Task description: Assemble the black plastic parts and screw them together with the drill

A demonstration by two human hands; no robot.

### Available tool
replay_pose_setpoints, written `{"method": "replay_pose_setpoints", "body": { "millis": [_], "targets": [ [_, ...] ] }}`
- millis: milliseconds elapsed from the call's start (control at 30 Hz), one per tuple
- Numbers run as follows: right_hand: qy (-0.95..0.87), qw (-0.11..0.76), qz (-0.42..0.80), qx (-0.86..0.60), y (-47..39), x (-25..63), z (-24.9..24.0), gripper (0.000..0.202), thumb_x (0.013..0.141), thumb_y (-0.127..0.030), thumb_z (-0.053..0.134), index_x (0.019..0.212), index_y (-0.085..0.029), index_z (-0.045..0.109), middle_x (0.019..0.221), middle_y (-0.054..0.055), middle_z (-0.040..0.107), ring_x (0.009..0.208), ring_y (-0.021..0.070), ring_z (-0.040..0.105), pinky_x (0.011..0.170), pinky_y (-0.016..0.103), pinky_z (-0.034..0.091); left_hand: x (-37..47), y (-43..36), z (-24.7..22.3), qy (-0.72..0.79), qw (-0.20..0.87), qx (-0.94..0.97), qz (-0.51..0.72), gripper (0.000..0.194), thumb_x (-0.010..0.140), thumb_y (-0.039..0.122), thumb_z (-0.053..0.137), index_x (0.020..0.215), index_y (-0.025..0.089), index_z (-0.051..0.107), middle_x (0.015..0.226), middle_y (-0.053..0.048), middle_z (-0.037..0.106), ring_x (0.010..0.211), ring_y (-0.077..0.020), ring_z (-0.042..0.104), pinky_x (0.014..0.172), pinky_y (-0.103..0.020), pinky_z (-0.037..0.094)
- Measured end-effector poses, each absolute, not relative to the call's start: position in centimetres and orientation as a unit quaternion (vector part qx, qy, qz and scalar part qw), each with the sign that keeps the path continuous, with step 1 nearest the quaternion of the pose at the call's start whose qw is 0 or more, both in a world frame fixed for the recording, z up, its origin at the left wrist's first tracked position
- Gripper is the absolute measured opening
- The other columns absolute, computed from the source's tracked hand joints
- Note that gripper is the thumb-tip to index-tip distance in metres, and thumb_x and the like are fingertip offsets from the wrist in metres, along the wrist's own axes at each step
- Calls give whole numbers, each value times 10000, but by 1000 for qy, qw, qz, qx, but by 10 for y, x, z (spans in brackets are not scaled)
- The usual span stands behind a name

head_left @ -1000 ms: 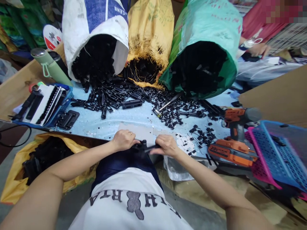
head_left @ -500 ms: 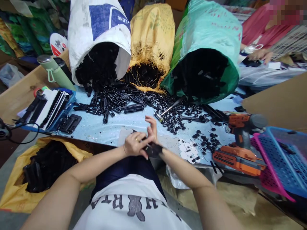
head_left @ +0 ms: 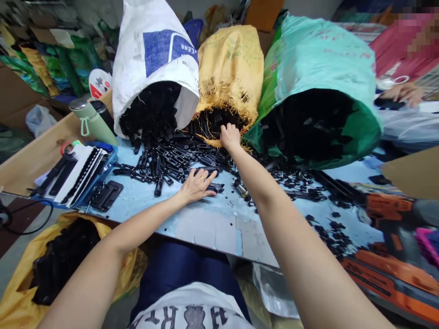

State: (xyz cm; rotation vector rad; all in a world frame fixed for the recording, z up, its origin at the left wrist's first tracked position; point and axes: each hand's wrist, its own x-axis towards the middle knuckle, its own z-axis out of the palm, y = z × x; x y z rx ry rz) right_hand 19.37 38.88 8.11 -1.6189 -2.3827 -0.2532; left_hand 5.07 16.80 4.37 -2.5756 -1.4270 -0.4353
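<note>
My left hand [head_left: 198, 185] lies spread on the front of a heap of black plastic parts [head_left: 174, 155], its fingers apart over a few of them. My right hand [head_left: 231, 136] reaches to the mouth of the yellow woven sack [head_left: 231, 64], its fingers bent at the dark opening; their tips and anything in them are hidden. More black parts show inside that sack. A hammer's metal head [head_left: 241, 187] sits beside my right forearm, among small black pieces.
A white sack [head_left: 157, 50] and a green sack [head_left: 329, 59] flank the yellow one. An orange drill [head_left: 387, 269] lies right, a blue basket [head_left: 111, 162] and green bottle [head_left: 98, 123] left. A yellow bag [head_left: 17, 278] stands below; a person's hand [head_left: 403, 93] shows at far right.
Both hands have come apart from near my lap. The left moved forward to the heap, the right to the yellow sack's mouth. The dark piece between them no longer shows. The view has shifted.
</note>
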Motion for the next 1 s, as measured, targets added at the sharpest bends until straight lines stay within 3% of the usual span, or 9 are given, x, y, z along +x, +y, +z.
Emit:
{"method": "replay_pose_setpoints", "body": {
  "millis": [100, 167, 333, 433, 567, 700, 800, 900, 1000],
  "targets": [
    [-830, 102, -80, -543, 403, 196, 82, 314, 855, -114, 350, 1072, -12, 552, 1028, 227, 564, 1009, 288, 454, 832, 400, 349, 21, 197, 58, -578, 86, -783, -212, 533, 899, 411, 404, 1354, 135, 376, 1188, -179, 547, 1104, -302, 469, 911, -448, 334],
    [-834, 136, -69, -530, 399, 206, 85, 306, 824, -176, 441, 1047, -19, 579, 1001, 214, 594, 990, 289, 480, 850, 403, 362, -9, 228, 67, -657, 87, -707, -248, 476, 893, 321, 408, 1323, 117, 404, 1205, -192, 534, 1107, -320, 464, 880, -448, 354],
    [-743, 372, 66, -553, 327, 250, 90, 406, 815, -349, 502, 1108, -90, 613, 1005, 144, 656, 893, 249, 587, 837, 412, 455, -67, 294, 77, -696, 68, -681, -215, 385, 814, 142, 448, 1189, 84, 516, 1303, -202, 463, 1269, -343, 316, 995, -540, 218],
    [-685, 458, 232, -516, 241, 285, 72, 449, 795, -455, 550, 1121, -156, 622, 1009, 98, 677, 861, 222, 637, 789, 398, 514, -74, 299, 76, -717, 38, -650, -248, 247, 783, 164, 503, 999, 82, 588, 1192, -200, 538, 1229, -344, 363, 1001, -547, 213],
    [-717, 392, 327, -474, 126, 331, 35, 416, 779, -428, 612, 1134, -213, 622, 1054, 85, 673, 889, 223, 654, 796, 397, 538, -66, 259, 78, -667, 60, -615, -417, 215, 789, 286, 574, 946, 140, 556, 1123, -126, 577, 1156, -263, 453, 992, -423, 317],
    [-818, 251, 248, -454, 74, 332, 26, 420, 827, -383, 561, 1213, -218, 571, 1146, 99, 625, 1065, 247, 579, 928, 448, 471, -37, 191, 82, -604, 24, -596, -529, 315, 846, 385, 532, 1051, 149, 502, 1047, -85, 601, 1048, -189, 551, 925, -332, 404],
    [-861, 195, 179, -433, 76, 294, 33, 522, 832, -425, 548, 1294, -185, 506, 1263, 139, 540, 1226, 304, 434, 1038, 517, 332, -3, 139, 82, -615, -73, -594, -514, 363, 904, 401, 425, 1160, 149, 478, 917, -54, 621, 849, -155, 615, 798, -295, 463],
    [-827, 232, 238, -453, 86, 252, 40, 459, 903, -426, 419, 1280, -184, 522, 1158, 140, 588, 1141, 283, 496, 997, 502, 371, 30, 95, 79, -609, -183, -632, -442, 405, 936, 373, 321, 1224, 157, 508, 899, -59, 626, 760, -145, 612, 743, -287, 479],
    [-699, 335, 436, -457, 85, 230, 47, 506, 924, -481, 316, 1333, -215, 454, 1059, 103, 620, 912, 206, 606, 819, 395, 516, 55, 64, 73, -555, -350, -639, -401, 465, 927, 377, 340, 1332, 167, 431, 815, -22, 602, 512, -80, 528, 545, -230, 466]
  ]
}}
